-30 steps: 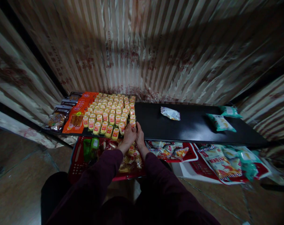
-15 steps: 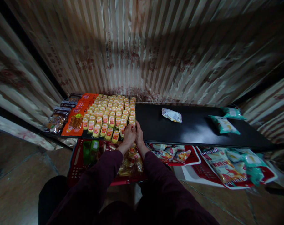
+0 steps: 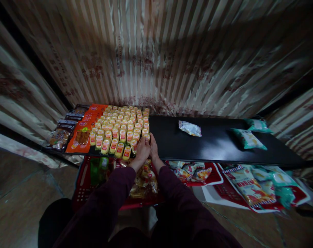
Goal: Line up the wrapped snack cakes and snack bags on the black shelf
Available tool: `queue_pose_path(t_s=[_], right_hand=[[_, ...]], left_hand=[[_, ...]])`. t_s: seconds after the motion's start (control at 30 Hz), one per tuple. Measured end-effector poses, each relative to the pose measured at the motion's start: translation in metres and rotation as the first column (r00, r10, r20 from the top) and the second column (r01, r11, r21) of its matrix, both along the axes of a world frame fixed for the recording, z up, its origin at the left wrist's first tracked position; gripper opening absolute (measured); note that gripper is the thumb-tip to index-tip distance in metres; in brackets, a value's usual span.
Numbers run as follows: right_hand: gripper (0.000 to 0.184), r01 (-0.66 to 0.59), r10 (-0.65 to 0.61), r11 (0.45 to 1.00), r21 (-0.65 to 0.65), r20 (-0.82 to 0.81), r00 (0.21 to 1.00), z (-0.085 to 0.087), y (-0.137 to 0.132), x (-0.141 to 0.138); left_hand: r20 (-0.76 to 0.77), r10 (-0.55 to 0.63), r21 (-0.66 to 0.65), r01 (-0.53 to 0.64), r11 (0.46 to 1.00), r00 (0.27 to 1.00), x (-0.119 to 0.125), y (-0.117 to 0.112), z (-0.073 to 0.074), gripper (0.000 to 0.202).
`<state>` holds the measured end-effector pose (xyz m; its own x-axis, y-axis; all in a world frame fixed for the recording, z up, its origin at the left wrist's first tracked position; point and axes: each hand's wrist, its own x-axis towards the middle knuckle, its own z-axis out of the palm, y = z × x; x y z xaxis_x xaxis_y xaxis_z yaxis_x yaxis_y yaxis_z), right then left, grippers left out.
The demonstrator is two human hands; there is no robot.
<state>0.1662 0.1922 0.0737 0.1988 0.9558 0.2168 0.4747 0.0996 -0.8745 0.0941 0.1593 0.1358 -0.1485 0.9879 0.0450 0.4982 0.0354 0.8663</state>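
Near mid-frame, our left hand (image 3: 142, 148) and right hand (image 3: 153, 147) grasp a yellow packet (image 3: 147, 136) between them, seemingly squaring it against its row (image 3: 145, 125), so we judge gentle release is called for next.

The shelf (image 3: 169, 137) runs across ahead of you, a curtain (image 3: 146, 51) behind. From its left end lie bags (image 3: 59, 136), a pouch (image 3: 82, 137), then packs (image 3: 122, 125) in rows. Your left hand (image 3: 142, 149) and right hand (image 3: 153, 148) meet at the packs' near right corner. A sachet (image 3: 190, 128) lies right of them, two packets (image 3: 249, 139) at the right end. Baskets (image 3: 81, 186) sit below the front edge.
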Motion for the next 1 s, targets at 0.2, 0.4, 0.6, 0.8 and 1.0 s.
queue_pose_path(t_s=[0.2,0.4,0.6,0.8,1.0], right_hand=[[0.057,-0.060,0.060,0.998,-0.036,-0.005,0.998,0.004,0.005,0.001],[0.059,-0.013,0.016,0.992,-0.126,0.022,1.000,0.002,0.008,-0.001],[0.057,0.007,-0.003,0.997,-0.078,0.048,0.999,-0.001,0.013,-0.002],[0.055,-0.004,0.011,0.996,-0.087,0.080,0.997,0.002,0.012,-0.005],[0.054,0.007,-0.002,0.999,-0.035,0.146,0.989,-0.006,0.012,-0.010]], left_hand=[[0.024,0.016,-0.029,-0.015,0.999,1.000,0.000,0.006,-0.002,0.031],[0.019,0.020,-0.056,-0.019,0.998,1.000,0.002,0.012,-0.004,0.036],[-0.011,0.035,-0.035,-0.035,0.999,0.999,0.002,0.016,-0.004,0.035],[-0.002,0.029,-0.047,-0.029,0.998,1.000,0.000,0.018,-0.002,0.034],[-0.036,0.077,-0.024,-0.078,0.997,0.996,0.004,0.020,-0.009,0.033]])
